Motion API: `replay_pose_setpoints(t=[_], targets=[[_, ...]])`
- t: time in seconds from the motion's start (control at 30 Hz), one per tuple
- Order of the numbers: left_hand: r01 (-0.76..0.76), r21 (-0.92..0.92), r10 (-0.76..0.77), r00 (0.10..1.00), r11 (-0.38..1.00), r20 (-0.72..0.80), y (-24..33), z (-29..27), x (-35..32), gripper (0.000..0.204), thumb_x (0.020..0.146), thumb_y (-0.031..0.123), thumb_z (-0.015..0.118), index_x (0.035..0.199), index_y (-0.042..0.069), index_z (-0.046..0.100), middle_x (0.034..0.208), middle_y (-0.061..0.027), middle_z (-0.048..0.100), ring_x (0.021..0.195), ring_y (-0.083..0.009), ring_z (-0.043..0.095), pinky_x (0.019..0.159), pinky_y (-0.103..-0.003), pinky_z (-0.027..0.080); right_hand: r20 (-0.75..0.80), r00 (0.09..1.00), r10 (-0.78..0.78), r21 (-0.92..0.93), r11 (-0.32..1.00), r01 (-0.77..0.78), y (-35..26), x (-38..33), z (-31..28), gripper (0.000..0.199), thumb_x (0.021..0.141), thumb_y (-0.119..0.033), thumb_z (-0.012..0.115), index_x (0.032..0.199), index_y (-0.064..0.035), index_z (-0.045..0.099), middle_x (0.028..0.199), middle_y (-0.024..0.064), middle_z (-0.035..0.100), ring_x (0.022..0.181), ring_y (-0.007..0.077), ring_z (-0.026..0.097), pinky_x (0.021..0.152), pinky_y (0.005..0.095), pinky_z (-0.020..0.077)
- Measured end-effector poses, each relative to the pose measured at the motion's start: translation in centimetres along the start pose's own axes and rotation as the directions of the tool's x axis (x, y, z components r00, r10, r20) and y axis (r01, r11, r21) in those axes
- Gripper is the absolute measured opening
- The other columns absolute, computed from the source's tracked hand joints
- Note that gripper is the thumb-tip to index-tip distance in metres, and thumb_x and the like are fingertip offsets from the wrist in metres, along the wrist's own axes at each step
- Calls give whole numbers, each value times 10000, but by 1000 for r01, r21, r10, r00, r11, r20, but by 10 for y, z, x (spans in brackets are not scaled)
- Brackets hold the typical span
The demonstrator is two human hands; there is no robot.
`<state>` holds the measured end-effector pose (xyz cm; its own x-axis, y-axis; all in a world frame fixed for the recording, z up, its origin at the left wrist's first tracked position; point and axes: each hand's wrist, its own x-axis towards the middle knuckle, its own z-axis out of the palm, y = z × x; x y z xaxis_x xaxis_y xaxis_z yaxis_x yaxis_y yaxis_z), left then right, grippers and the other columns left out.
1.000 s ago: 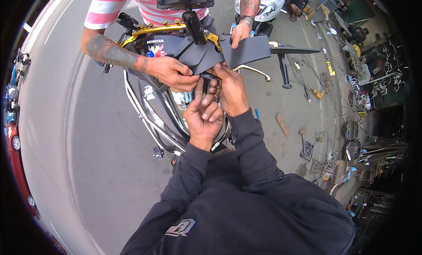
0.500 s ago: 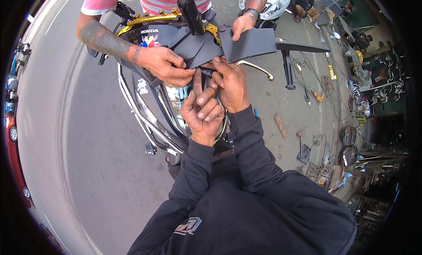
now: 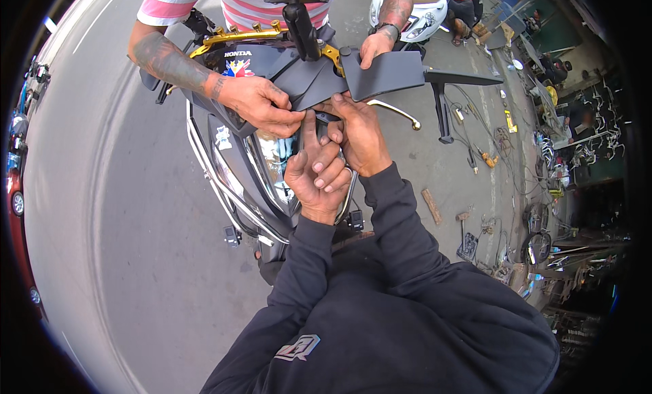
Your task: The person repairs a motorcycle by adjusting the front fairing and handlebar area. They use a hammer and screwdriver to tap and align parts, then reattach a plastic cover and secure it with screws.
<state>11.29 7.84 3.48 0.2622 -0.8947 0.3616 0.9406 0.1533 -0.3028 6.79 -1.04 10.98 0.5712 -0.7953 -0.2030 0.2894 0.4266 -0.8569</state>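
In front of me stands a motorcycle with dark front fairing (image 3: pixel 239 164). A dark grey plastic panel (image 3: pixel 314 88) lies across its top. My right hand (image 3: pixel 363 137) pinches the panel's near edge between thumb and fingers. Palm up beside it, my left hand (image 3: pixel 320 176) points its index finger up under that edge, the other fingers loosely curled. The index fingertip is partly hidden. Another person's hand (image 3: pixel 261 107) pinches the same edge from the left. That person's other hand (image 3: pixel 374 49) rests on a flat dark grey plate (image 3: pixel 390 75), likely a mirror back.
A gold handlebar brace (image 3: pixel 238 35), a black upright mount (image 3: pixel 299 30) and a pale lever (image 3: pixel 397 111) surround the panel. To the right, cables, a wood piece (image 3: pixel 431 206) and a hammer (image 3: pixel 463 221) lie on the pavement. A white motorcycle (image 3: pixel 422 17) stands behind.
The view has shifted slightly. Both my hands and the other person's hands keep nearly the same places at the panel; my left index finger stays raised against its edge.
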Motion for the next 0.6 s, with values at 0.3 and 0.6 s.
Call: replay_pose_setpoints(t=[0.3, 0.6], targets=[[49, -97, -46, 998, 994, 34, 6, -1, -1, 733, 925, 236, 623, 1548, 256, 238, 863, -61, 518, 503, -120, 486, 474, -275, 440, -9, 998, -66, -36, 997, 66, 8, -1, 8, 299, 1052, -218, 495, 995, 52, 610, 762, 37, 558, 504, 78, 407, 495, 264, 448], [1, -32, -2, 1000, 999, -29, 6, 3, -5, 889, 876, 228, 660, 1591, 298, 137, 853, -42, 523, 537, -127, 514, 505, -295, 461, -18, 995, -98, -247, 965, 91, 4, -3, 7, 276, 1046, -196, 491, 1052, 38, 637, 734, 40, 605, 565, 98, 573, 537, 252, 487]])
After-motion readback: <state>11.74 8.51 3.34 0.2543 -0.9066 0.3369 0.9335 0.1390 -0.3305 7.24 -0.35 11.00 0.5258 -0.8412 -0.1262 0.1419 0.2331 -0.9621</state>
